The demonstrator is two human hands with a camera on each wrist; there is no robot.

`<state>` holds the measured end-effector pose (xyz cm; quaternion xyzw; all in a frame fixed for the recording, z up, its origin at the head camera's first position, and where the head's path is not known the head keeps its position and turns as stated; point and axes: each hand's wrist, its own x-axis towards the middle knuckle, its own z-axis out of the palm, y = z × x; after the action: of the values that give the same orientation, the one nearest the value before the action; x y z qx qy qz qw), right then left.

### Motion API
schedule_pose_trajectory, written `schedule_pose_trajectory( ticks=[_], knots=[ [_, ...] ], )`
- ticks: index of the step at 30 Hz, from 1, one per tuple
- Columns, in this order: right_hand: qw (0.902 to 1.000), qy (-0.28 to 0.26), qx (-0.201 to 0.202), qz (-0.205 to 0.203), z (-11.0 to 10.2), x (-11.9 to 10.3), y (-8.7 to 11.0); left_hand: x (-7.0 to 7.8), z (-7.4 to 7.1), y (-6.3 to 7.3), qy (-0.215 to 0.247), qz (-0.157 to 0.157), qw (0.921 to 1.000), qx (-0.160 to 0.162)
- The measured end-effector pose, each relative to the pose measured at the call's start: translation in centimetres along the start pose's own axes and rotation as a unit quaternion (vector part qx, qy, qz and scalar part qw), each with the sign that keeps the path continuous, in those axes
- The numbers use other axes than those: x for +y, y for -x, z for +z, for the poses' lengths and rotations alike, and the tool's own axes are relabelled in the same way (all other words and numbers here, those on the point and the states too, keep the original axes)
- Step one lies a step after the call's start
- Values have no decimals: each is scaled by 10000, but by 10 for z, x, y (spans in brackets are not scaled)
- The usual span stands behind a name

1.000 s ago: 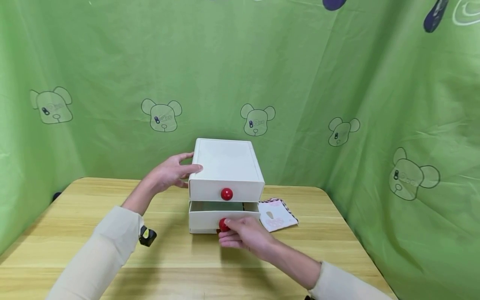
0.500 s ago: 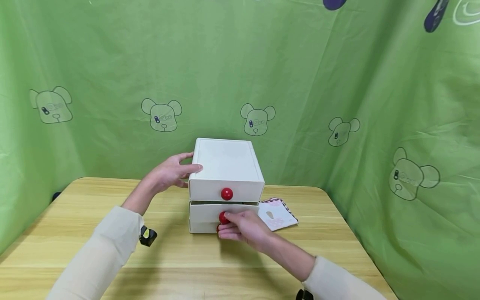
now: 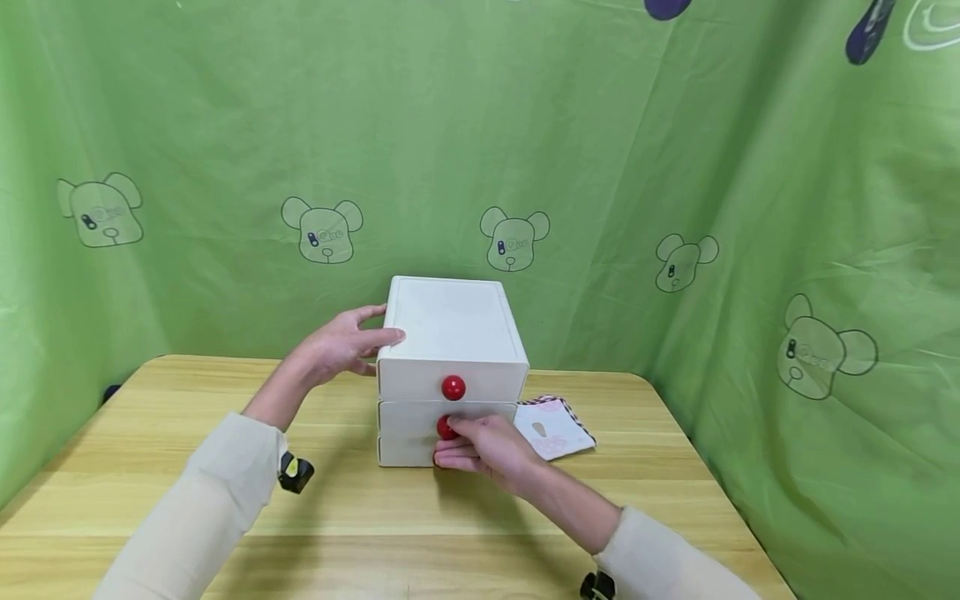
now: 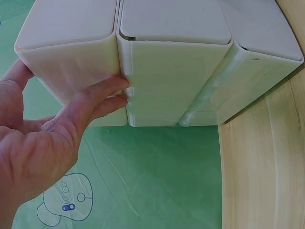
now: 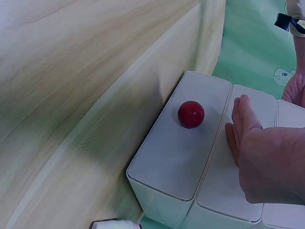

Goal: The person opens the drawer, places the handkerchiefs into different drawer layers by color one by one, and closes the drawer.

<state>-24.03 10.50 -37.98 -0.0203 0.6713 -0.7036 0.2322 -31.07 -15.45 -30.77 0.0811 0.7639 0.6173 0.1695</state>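
A white three-drawer storage box (image 3: 450, 317) stands on the table, each drawer front bearing a red ball knob. Against its left side rests my left hand (image 3: 341, 346), thumb over the top edge and fingers extended along the side wall; in the left wrist view these fingers (image 4: 102, 95) touch the upper part of the box. My right hand (image 3: 491, 450) pinches the middle drawer's red knob (image 3: 446, 427), thumb visible on it. In the right wrist view the hand hides that knob, while the bottom drawer's knob (image 5: 191, 114) shows plainly. All three drawers sit closed.
A white cloth item with a checked border (image 3: 555, 429) lies on the wooden table (image 3: 337, 533) right of the box. Green curtain (image 3: 420, 125) with bear-head prints hangs behind and along the sides.
The middle drawer has slid back in, closing the gap above its front. My right hand moved forward with its knob. My left hand stayed in place on the box.
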Motion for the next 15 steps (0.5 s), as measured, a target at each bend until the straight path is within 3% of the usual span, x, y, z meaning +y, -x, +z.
schedule_pose_trajectory(
  ticks=[15],
  knots=[
    [10000,72,-45,-19,0,0,-1,1,0,1,-32,10,10000,-13]
  ],
)
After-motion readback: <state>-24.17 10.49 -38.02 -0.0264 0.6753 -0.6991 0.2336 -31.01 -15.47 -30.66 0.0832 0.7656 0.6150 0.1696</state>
